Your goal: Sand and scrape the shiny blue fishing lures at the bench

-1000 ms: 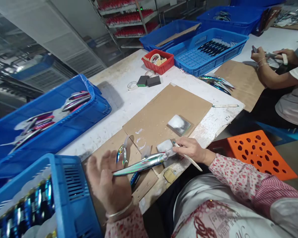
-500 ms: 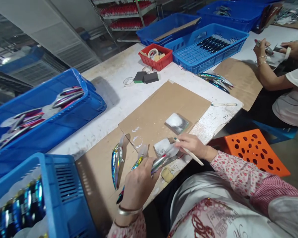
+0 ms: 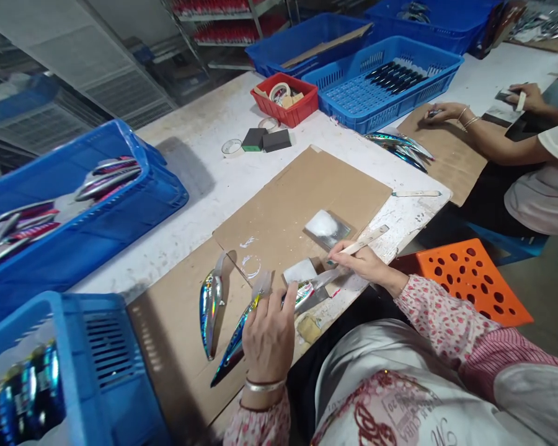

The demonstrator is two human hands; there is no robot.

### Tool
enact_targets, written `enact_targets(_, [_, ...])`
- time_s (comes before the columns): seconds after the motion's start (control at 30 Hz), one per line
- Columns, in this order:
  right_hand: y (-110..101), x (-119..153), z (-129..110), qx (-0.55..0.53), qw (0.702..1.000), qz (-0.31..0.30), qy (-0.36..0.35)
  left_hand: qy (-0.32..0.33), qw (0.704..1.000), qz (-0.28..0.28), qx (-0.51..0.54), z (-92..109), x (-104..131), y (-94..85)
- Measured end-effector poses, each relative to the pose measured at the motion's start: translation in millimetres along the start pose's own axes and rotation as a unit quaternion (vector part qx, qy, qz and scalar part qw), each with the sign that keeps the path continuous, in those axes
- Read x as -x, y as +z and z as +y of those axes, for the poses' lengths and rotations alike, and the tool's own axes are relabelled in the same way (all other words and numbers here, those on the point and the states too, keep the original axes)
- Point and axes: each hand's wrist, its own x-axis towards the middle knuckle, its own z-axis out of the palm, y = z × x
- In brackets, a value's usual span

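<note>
In the head view, the left hand [image 3: 270,328] curls over a shiny lure [image 3: 304,293], whose head shows past its fingertips toward the right hand [image 3: 365,263]. The right hand pinches a pale stick tool [image 3: 367,239]. A blue lure [image 3: 235,347] lies just beside the left hand, another lure [image 3: 209,303] farther left. A white-topped block [image 3: 299,271] sits just beyond the left hand's fingers, on the table [image 3: 195,223].
</note>
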Motion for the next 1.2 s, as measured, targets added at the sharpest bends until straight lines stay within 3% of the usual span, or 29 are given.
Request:
enact_targets(0.13, [1,-5,-9,0.022,0.996,-0.088,-0.004,0.021,0.999,-0.030,0.021,0,-1,5.4])
enact_targets(0.27, [4,-11,-8,0.036,0.990,-0.134,0.006,0.048,0.997,-0.061,0.030,-1,-6,6.7])
enact_targets(0.47, [11,-18,2,0.084,0.989,-0.120,0.003,0.070,0.993,-0.088,0.033,-1,-13,4.5])
enact_targets(0.67, [13,-19,4,0.135,0.981,-0.143,0.008,0.077,0.993,-0.089,0.030,-4,-16,3.1])
enact_targets(1.2, [19,-23,1,0.134,0.980,-0.148,0.022,0.076,0.988,-0.106,0.087,-10,-22,7.5])
